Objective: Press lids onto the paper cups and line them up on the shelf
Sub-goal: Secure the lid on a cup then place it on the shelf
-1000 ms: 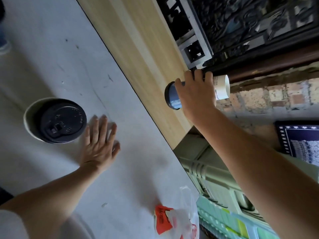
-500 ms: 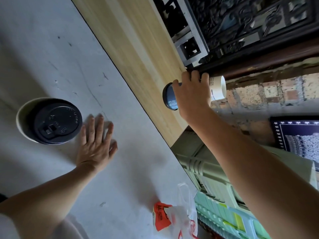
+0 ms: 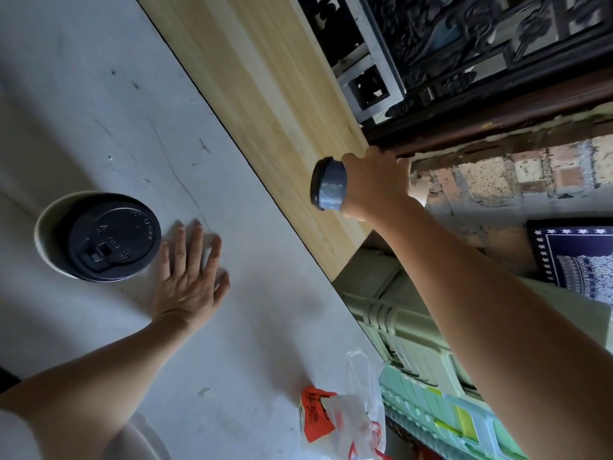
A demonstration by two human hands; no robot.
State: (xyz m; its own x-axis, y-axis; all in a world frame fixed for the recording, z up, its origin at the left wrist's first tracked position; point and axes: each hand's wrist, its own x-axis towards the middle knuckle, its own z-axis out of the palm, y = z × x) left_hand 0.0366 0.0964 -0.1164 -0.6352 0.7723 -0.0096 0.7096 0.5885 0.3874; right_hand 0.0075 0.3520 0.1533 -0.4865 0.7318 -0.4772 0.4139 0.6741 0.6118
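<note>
My right hand (image 3: 374,182) grips a small paper cup (image 3: 330,185) with a black lid over the light wooden shelf (image 3: 262,81); the fingers wrap the cup's body, so only the lid end and a blue-grey band show. A larger white paper cup (image 3: 44,227) with a black lid (image 3: 111,237) stands on the grey table (image 3: 99,111) at the left. My left hand (image 3: 189,270) rests flat on the table, fingers spread, just right of that cup and apart from it.
A clear plastic bag with a red-orange packet (image 3: 335,416) lies at the table's near right edge. Beyond the table edge stand green plastic crates (image 3: 414,353). A dark carved screen (image 3: 481,44) and a brick wall (image 3: 530,174) rise behind the shelf.
My right hand has carried the small cup slightly farther over the shelf and now covers its white base end. My left hand stays flat on the table.
</note>
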